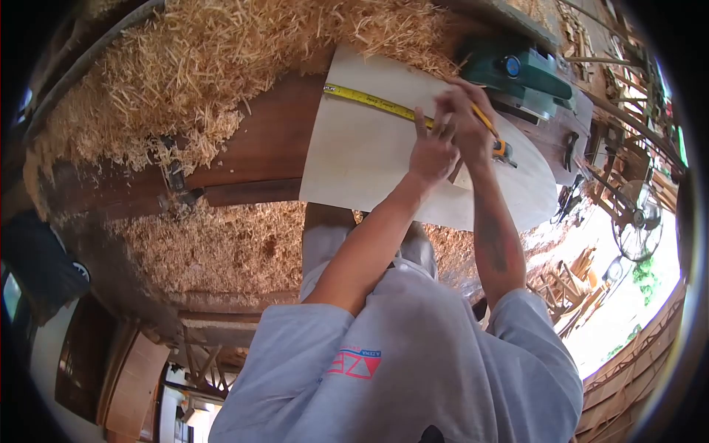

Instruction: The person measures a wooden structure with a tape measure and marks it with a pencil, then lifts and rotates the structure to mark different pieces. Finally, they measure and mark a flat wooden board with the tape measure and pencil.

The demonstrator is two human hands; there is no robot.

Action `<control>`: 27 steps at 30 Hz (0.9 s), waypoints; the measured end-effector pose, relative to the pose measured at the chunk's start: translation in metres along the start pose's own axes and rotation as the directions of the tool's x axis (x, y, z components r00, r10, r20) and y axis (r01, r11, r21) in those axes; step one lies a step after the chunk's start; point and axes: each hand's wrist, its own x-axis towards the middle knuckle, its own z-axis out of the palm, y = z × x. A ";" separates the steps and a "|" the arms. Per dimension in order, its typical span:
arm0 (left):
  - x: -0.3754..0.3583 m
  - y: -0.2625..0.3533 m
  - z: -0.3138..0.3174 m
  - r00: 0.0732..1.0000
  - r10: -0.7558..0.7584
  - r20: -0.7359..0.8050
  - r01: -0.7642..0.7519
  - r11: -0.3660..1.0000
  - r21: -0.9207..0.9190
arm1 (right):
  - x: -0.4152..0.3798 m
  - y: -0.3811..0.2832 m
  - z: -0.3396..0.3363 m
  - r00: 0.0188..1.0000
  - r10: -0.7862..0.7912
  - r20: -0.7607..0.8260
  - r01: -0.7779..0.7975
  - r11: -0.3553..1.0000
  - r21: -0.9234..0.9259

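Observation:
A pale board or sheet (pixel 354 155) lies in front of me, curved at its right end. Across its upper part runs the yellow blade of a tape measure (pixel 373 100), pulled out, with its yellow and black case on the right. My left hand (pixel 434 153) rests at the blade, fingers stretched and partly apart. Just right of it, my right hand (pixel 471 122) grips a yellow pencil (pixel 484 118). Its fingers are somewhat blurred, and the pencil's tip is hard to make out.
A green power tool, apparently a planer (pixel 517 77), stands behind the board at the right. Wood shavings (pixel 185 66) heap over the brown wooden bench (pixel 258 140) and cover the floor. A spoked wheel (pixel 639 221) and wood scraps (pixel 565 295) are at the far right.

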 end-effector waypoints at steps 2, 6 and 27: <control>0.003 0.000 0.002 0.994 -0.004 -0.106 -0.004 0.997 -0.082 | -0.015 0.008 -0.048 0.961 -0.242 -0.132 0.164 0.888 -0.430; 0.006 0.001 -0.006 0.987 -0.031 -0.161 0.000 0.981 -0.192 | -0.050 0.033 -0.122 0.839 -0.542 -0.048 0.193 0.379 -0.905; -0.118 -0.012 -0.195 0.988 -0.077 -0.133 -0.037 0.720 -0.693 | -0.254 0.047 -0.061 0.799 0.095 -0.594 0.106 0.950 0.295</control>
